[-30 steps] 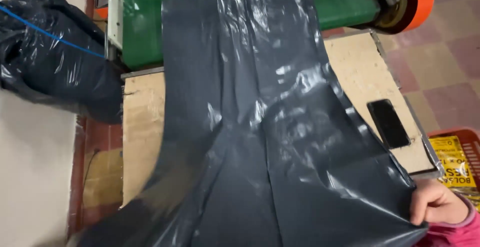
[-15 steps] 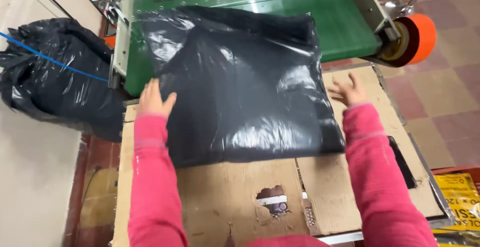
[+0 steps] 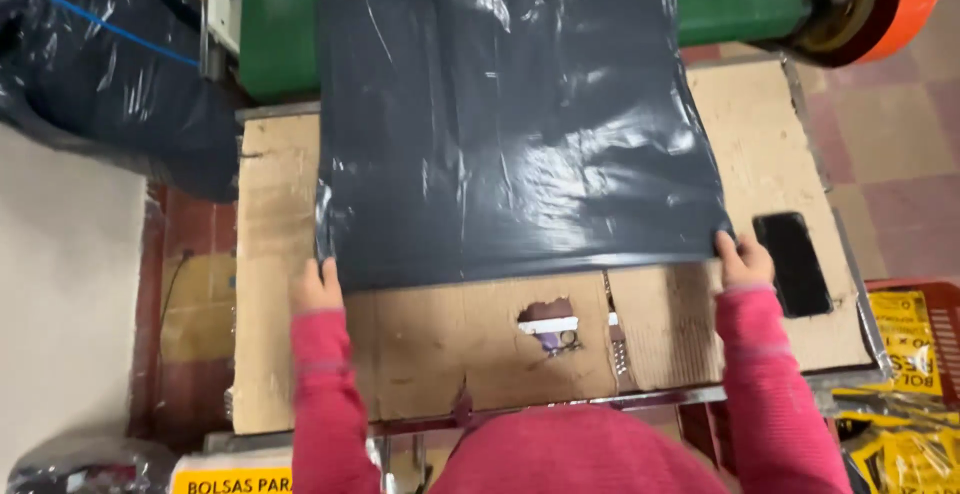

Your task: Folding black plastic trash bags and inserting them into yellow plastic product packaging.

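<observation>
1. Left hand (image 3: 318,289) is pinching the near-left corner of the dark plastic bag (image 3: 515,124), grip pressed together on the edge.
2. Right hand (image 3: 740,257) is pinching the near-right corner, fingers closed on the film.
3. The bag is lying flat between both grips, spreading away from them over the cardboard-covered desk (image 3: 440,349) and onto the green conveyor (image 3: 275,24).
4. Half a second ago both hands were resting open farther up the bag's sides; now they are sitting at its near corners, and the sheet is looking smoother.
5. A black phone (image 3: 792,262) is lying just right of the right grip.
</observation>
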